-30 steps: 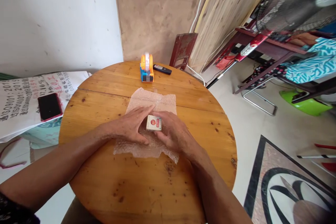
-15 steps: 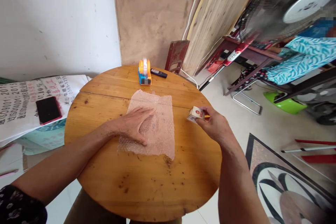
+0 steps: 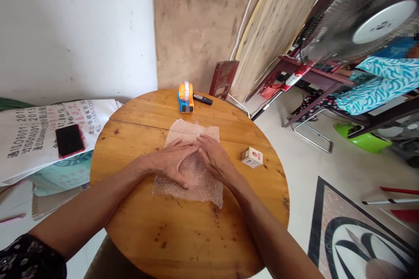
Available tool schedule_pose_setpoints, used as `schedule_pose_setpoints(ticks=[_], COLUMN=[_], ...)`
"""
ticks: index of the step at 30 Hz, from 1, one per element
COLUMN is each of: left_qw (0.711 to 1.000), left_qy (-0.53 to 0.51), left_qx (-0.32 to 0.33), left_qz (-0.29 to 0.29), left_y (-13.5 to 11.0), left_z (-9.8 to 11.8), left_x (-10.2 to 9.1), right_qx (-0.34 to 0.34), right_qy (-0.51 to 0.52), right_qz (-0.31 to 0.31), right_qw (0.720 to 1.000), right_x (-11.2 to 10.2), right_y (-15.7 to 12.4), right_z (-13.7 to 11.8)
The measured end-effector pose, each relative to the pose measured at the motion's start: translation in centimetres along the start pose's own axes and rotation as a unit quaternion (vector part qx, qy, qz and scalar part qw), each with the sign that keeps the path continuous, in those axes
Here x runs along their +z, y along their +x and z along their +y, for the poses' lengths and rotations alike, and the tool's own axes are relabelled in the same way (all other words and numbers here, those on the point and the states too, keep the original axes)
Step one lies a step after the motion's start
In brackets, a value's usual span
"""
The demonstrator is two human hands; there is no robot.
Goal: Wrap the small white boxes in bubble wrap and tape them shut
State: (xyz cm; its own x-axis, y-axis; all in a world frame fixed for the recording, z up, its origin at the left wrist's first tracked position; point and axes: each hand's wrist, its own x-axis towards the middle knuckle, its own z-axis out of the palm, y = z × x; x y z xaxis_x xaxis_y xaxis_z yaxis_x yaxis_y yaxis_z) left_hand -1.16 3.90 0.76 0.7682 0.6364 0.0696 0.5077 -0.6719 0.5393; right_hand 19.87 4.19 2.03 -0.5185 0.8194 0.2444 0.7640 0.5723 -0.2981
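Observation:
A sheet of bubble wrap (image 3: 193,185) lies flat near the middle of the round wooden table (image 3: 183,235). My left hand (image 3: 175,161) rests on its left part, palm down, with thumb and fingers spread. On its right part lies my right hand (image 3: 214,157), fingers stretched out and their tips touching the left fingertips. Neither hand holds anything. A small white box with red print (image 3: 252,157) stands on the table to the right of my right hand. Beyond the sheet is an orange and blue tape dispenser (image 3: 186,98) with a roll of clear tape.
A dark, slim object (image 3: 203,99) lies beside the dispenser. Left of the table, a phone (image 3: 70,140) sits on printed white sacking (image 3: 29,139). A wooden chair (image 3: 224,78) stands behind the table. At right are a standing fan (image 3: 382,22) and a seated person in patterned trousers (image 3: 369,91).
My right hand has let go of the small box, leaving it on the table, and moved left onto the bubble wrap. My left hand stays on the sheet. The view has shifted slightly.

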Motion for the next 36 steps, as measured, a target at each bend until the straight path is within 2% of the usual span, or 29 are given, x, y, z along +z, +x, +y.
schedule_pose_setpoints(ticks=[2, 5, 9, 12, 16, 19, 24, 28, 31, 36], left_qw=[0.999, 0.992, 0.975, 0.968, 0.940, 0.918, 0.902, 0.876, 0.869, 0.856], left_qy=[0.005, 0.060, 0.148, 0.162, 0.151, 0.118, -0.024, -0.064, -0.116, -0.183], left_qx=[-0.011, -0.051, -0.122, -0.149, -0.230, -0.286, -0.363, -0.418, -0.428, -0.428], left_qz=[0.029, 0.097, 0.110, 0.124, 0.203, 0.248, 0.232, 0.233, 0.220, 0.226], left_y=[0.0, 0.0, -0.2, -0.2, -0.1, 0.1, 2.1, 4.9, 6.1, 5.7], left_z=[0.0, -0.4, -1.3, -1.6, -2.0, -2.3, -2.6, -3.3, -3.4, -3.2], left_x=[-0.2, -0.5, -0.6, -0.7, -0.9, -1.3, -3.5, -4.9, -5.1, -5.3], right_qx=[0.025, 0.032, 0.024, 0.019, 0.008, 0.012, 0.018, 0.034, 0.068, 0.089], right_qy=[-0.038, -0.068, -0.096, -0.104, -0.098, -0.096, -0.096, -0.095, -0.100, -0.117], right_qz=[-0.009, -0.012, -0.024, -0.033, -0.022, -0.028, -0.029, -0.017, -0.009, 0.001], right_qw=[0.999, 0.997, 0.995, 0.994, 0.995, 0.995, 0.995, 0.995, 0.993, 0.989], right_x=[1.0, 1.5, 1.2, 1.1, 1.0, 0.9, 0.9, 0.6, 0.2, 0.0], right_y=[0.5, 0.1, -0.6, -0.6, -0.6, -0.6, -0.5, -0.6, -0.8, -1.0], right_z=[0.8, 1.4, 1.2, 1.2, 1.5, 1.5, 1.3, 1.0, 1.0, 1.1])
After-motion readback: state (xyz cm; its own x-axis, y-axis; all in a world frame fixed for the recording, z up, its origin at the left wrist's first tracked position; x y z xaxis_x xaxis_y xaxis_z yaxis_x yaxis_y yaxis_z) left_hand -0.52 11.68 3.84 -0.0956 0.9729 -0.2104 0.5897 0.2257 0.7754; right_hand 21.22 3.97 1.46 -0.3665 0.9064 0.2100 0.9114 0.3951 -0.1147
